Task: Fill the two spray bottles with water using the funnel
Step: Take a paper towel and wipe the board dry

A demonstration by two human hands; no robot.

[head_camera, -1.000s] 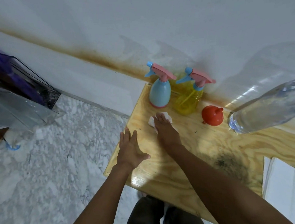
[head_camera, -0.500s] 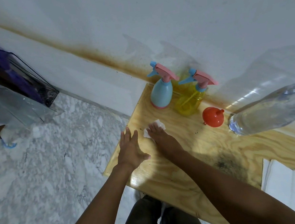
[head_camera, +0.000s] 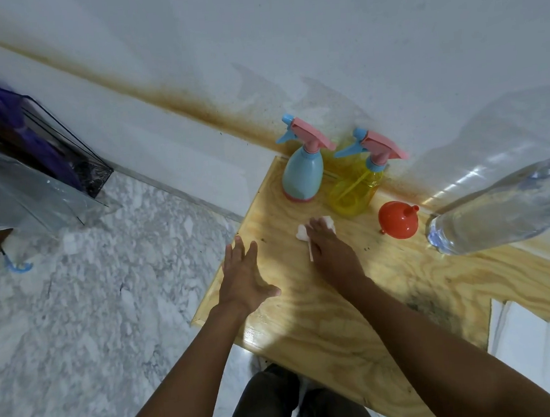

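A blue spray bottle (head_camera: pixel 302 176) and a yellow spray bottle (head_camera: pixel 354 190), both with pink trigger heads, stand by the wall at the back of the wooden table (head_camera: pixel 356 300). An orange funnel (head_camera: pixel 397 220) lies mouth down to their right. A large clear water bottle (head_camera: pixel 504 206) lies on its side at the right. My right hand (head_camera: pixel 327 247) presses a white tissue (head_camera: pixel 302 232) flat on the table in front of the bottles. My left hand (head_camera: pixel 243 278) rests flat and open on the table's left edge.
White folded cloth (head_camera: pixel 538 352) lies at the table's near right corner. Marble floor (head_camera: pixel 93 305) spreads to the left, with a clear plastic bag (head_camera: pixel 12 192) and a dark wire rack (head_camera: pixel 65 155) at the far left. My dark trousers (head_camera: pixel 292 404) show below the table.
My right hand slid the tissue left and toward me, then back right toward the bottles. My left hand stayed in place.
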